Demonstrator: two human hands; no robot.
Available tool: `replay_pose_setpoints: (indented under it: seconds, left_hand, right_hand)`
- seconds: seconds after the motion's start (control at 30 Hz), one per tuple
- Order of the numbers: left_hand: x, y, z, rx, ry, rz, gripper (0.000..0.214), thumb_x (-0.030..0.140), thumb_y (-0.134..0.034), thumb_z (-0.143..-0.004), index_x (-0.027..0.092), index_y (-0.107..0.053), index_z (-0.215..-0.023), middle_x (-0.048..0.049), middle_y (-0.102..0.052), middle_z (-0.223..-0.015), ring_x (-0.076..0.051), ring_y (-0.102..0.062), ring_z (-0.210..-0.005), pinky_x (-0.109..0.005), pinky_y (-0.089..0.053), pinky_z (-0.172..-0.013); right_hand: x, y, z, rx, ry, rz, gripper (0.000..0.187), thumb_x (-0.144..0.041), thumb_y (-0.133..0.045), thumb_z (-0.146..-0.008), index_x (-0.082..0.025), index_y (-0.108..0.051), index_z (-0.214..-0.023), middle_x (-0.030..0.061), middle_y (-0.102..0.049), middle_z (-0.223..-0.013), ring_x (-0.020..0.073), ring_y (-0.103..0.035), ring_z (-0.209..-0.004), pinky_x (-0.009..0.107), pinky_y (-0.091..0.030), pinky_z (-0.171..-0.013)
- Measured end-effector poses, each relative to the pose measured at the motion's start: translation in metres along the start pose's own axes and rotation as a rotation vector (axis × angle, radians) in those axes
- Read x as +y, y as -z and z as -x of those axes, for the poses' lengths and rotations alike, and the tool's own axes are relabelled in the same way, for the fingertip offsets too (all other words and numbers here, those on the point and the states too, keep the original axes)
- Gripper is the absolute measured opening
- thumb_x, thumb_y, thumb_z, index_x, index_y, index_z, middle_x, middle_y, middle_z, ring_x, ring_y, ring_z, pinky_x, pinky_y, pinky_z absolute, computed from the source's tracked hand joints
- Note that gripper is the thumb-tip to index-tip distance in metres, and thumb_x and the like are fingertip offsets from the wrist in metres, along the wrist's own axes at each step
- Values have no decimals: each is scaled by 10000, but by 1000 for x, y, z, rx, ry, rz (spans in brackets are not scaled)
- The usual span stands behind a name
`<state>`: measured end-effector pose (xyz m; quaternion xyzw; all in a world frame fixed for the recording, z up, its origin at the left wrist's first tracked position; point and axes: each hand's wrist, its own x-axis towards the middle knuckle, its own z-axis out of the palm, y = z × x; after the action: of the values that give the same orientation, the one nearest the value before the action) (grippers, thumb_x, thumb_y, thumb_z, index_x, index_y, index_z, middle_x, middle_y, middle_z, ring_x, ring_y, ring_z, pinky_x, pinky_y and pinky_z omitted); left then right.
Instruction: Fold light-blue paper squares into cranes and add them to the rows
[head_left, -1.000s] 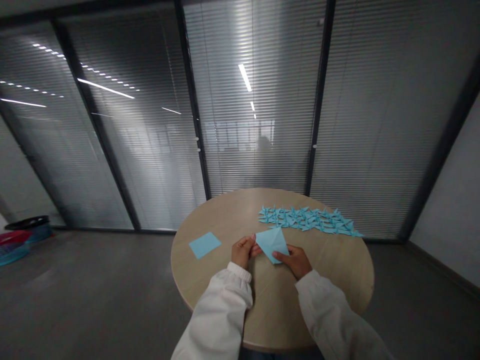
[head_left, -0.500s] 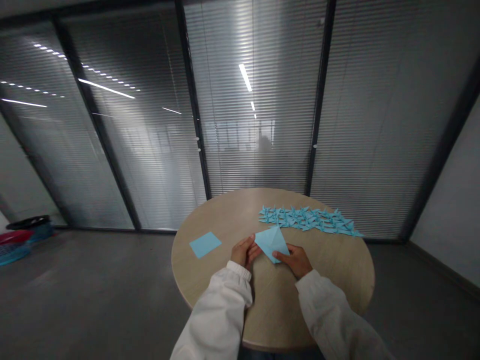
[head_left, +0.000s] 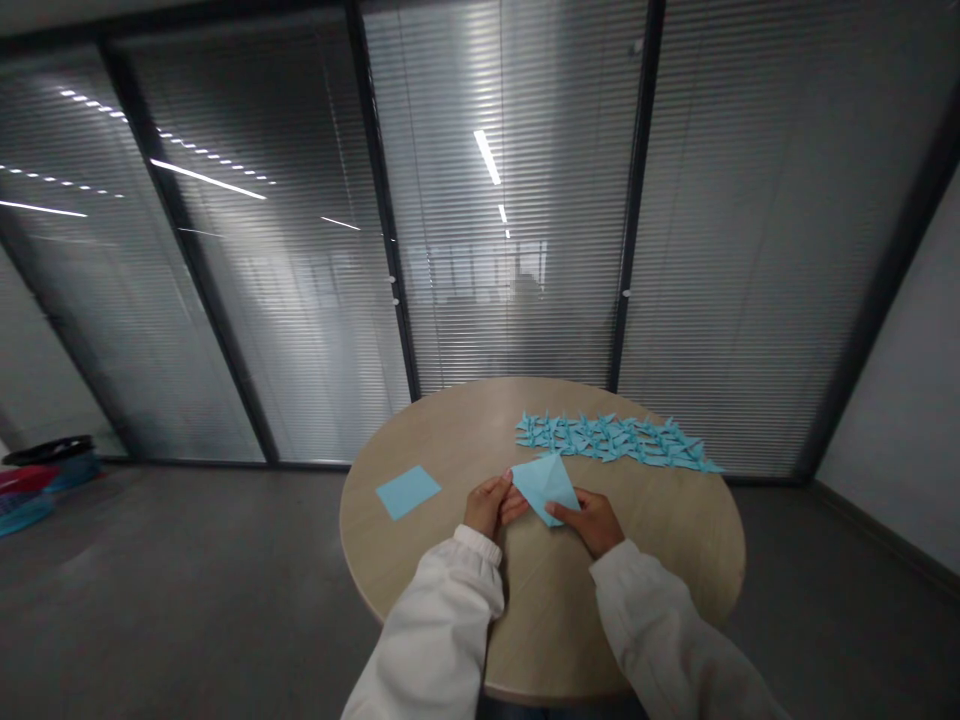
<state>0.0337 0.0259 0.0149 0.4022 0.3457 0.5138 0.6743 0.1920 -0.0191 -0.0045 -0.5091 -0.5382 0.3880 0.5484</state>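
White sleeves (head_left: pixel 431 630) reach in from the near side of the round wood tabletop (head_left: pixel 547 625). The left hand (head_left: pixel 487 505) and the right hand (head_left: pixel 589 522) are close together, and both hold a folded blue paper (head_left: pixel 546 488) in the middle of the tabletop. Just left of them lies a flat blue paper square (head_left: pixel 408 492). Farther away is a long row of small blue paper birds (head_left: pixel 619 441). If a hand slips, the fold could go crooked. If a hand pushes too far, the light birds could get bumped. Past the tabletop stands a glass wall with blinds (head_left: pixel 510 250), and baskets (head_left: pixel 26 490) sit on the floor far left.
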Motion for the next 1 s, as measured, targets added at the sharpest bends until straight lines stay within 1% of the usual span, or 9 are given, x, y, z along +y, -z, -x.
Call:
replay_pose_setpoints:
  seconds: [0.1,0.17,0.23,0.33,0.53,0.67,0.83,0.9,1.0]
  left_hand:
    - [-3,-2,1,-100,66,-55,308,381,-702,-528,114,-586,-628,-24,-641,-562,-147,-605,-537,-267,-512,-564]
    - [-4,-2,2,-106,74,-92,311,357,-725,-497,115,-610,-656,-40,-666,-634,-163,-621,-594,-267,-512,-597]
    - [-3,-3,2,-94,54,-108,319,348,-733,-484,116,-627,-675,-51,-678,-685,-177,-628,-632,-275,-511,-626]
    - [-2,-3,4,-85,1,-109,334,365,-730,-480,108,-635,-671,-57,-678,-677,-191,-630,-638,-296,-510,-643]
    - [-1,-4,7,-155,-92,-94,327,374,-704,-529,97,-631,-686,-63,-674,-676,-198,-629,-661,-313,-502,-673]
    - [-1,-3,6,-183,-56,-106,328,377,-695,-539,110,-632,-721,-57,-673,-697,-194,-627,-668,-314,-498,-678]
    - [-1,-8,8,-146,50,-190,316,383,-729,-461,117,-608,-579,-19,-636,-572,-163,-606,-589,-287,-498,-633]
    - [-1,-11,11,-133,31,-227,319,381,-738,-440,113,-578,-509,-2,-597,-496,-143,-583,-531,-273,-496,-600]
    - [0,-14,14,-106,-61,-278,334,394,-729,-451,112,-551,-462,8,-557,-442,-119,-548,-471,-248,-485,-543]
  right_hand:
    - [2,1,-1,7,20,-2,435,-439,-664,-562,-102,-662,-838,74,-673,-773,234,-600,-702,307,-465,-634]
    - [2,1,-1,6,25,-2,437,-441,-661,-566,-104,-662,-843,75,-674,-776,231,-600,-697,304,-466,-629]
    - [1,1,-1,8,24,-1,443,-445,-661,-565,-103,-662,-846,76,-674,-776,230,-601,-695,304,-467,-626]
    - [0,0,-1,14,35,4,458,-458,-659,-558,-99,-665,-841,79,-673,-767,235,-602,-700,311,-470,-630]
    - [-2,-2,-1,24,35,-19,455,-454,-660,-555,-99,-664,-839,78,-673,-760,236,-605,-677,309,-473,-605]
    - [-2,-1,0,31,20,-24,458,-450,-667,-549,-101,-659,-844,71,-672,-764,233,-604,-689,305,-475,-614]
    - [-2,0,0,51,12,-36,473,-473,-671,-530,-101,-662,-821,70,-670,-746,221,-602,-672,298,-473,-611]
    - [-3,0,0,47,9,-52,463,-470,-673,-530,-101,-663,-809,70,-669,-738,215,-600,-658,291,-471,-600]
    - [-4,-1,0,32,19,-73,445,-454,-681,-528,-103,-665,-802,67,-669,-727,211,-598,-650,284,-467,-592]
